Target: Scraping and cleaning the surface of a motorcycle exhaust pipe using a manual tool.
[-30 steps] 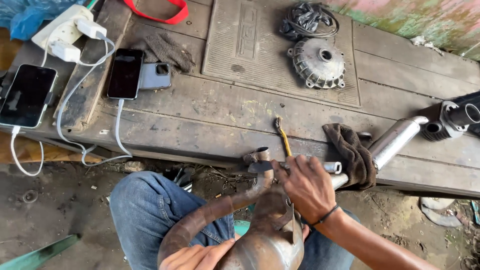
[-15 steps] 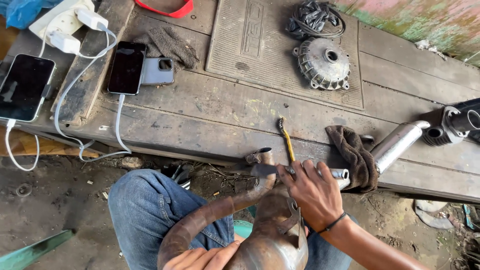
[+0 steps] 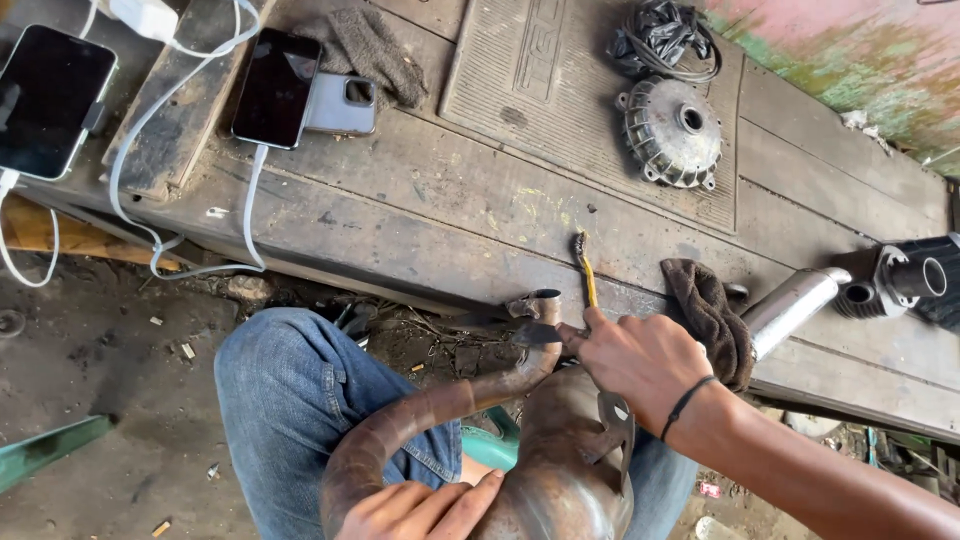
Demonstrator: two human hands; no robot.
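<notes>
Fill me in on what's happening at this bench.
A person in jeans sits by a worn wooden bench with a rusty exhaust pipe across the lap. The left hand steadies the pipe's bend near the body. The right hand is at the pipe's open end, fingers closed on a small yellow-handled tool that lies on the bench edge. Phones on charge, a rag and metal parts lie on the bench.

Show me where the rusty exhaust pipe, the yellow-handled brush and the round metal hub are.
rusty exhaust pipe (image 3: 420, 415): head view, on the curved tube above the knee.
yellow-handled brush (image 3: 588, 280): head view, on the yellow handle.
round metal hub (image 3: 668, 140): head view, on its ribbed top face.
</notes>
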